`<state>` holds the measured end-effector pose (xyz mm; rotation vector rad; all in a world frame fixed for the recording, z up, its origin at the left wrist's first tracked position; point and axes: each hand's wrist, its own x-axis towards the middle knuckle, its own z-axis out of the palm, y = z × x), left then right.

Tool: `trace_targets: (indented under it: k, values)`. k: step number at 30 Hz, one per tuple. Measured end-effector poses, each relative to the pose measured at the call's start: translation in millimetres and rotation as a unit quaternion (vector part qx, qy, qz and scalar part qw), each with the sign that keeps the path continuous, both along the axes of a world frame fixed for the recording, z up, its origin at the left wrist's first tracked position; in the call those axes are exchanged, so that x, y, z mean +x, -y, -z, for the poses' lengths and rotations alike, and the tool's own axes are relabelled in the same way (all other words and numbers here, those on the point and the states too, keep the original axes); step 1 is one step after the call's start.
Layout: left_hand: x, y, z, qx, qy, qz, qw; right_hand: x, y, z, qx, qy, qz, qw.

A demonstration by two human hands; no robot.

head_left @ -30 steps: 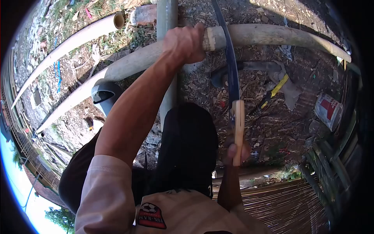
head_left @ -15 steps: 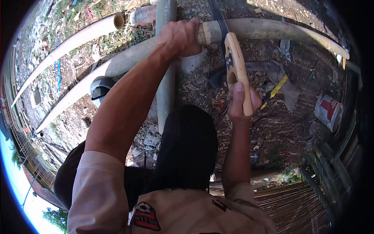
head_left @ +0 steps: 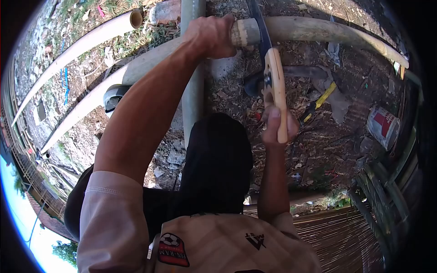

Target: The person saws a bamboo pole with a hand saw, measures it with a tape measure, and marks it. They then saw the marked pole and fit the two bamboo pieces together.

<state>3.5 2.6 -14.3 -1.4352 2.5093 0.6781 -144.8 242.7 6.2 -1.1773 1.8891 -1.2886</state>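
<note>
Wooden-handled saw (head_left: 278,84) in closed right hand (head_left: 275,126), blade (head_left: 263,39) across bamboo pole (head_left: 314,29), left hand (head_left: 210,37) curled over pole

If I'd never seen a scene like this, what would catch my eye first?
Probably the saw, its pale wooden handle in the right hand and its dark blade across the long pole near the top. Next, the left hand gripping that pole, just left of the blade. Then two bright spots on the ground at right: a yellow handle and a red-and-white can.
</note>
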Motion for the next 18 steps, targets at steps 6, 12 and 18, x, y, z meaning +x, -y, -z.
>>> trace_targets:
  k: [6,12,18]
  values:
    - [-3.3,5.5,2.4,0.011,-0.019,-0.010,1.000,7.0,-118.7,-25.7,0.057,-0.001,0.063,0.996]
    - [2.9,1.8,10.1,-0.032,-0.047,-0.009,0.998,-1.1,17.8,-4.0,0.067,0.009,0.004,0.998]
    - [-5.7,5.9,-2.3,0.007,0.028,-0.014,0.999,2.2,-151.7,-35.3,0.057,-0.008,0.022,0.998]
